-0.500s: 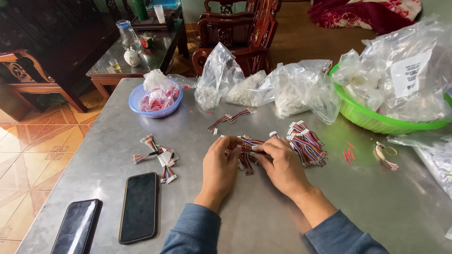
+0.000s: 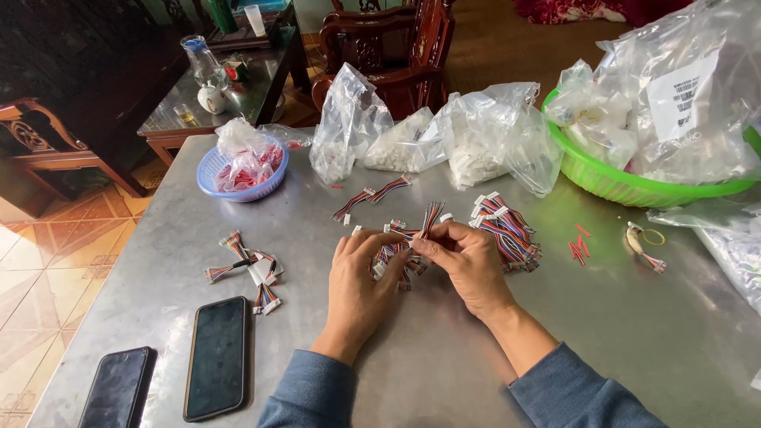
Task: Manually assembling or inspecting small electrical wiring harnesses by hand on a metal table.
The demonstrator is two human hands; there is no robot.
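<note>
Grey metal counter (image 2: 476, 372), crowded: two phones (image 2: 216, 355) at the near left, a blue bowl (image 2: 238, 190) of red bits at the far left, clear bags (image 2: 444, 135) behind, a green basket (image 2: 626, 186) at the right.

Change noted: half a second ago both my hands sat low over the wire bundle; now my right hand (image 2: 468, 265) has a short wire lead (image 2: 429, 220) pinched at thumb and forefinger, its free end fanned upward. My left hand (image 2: 361, 277) is curled onto the wire bundle (image 2: 396, 257), fingers touching it, pinning it to the counter.

Finding: one lead appears to have been picked out from the bundle. A larger wire heap (image 2: 507, 230) lies just right of my right hand; looser leads (image 2: 246, 269) lie well left.
</note>
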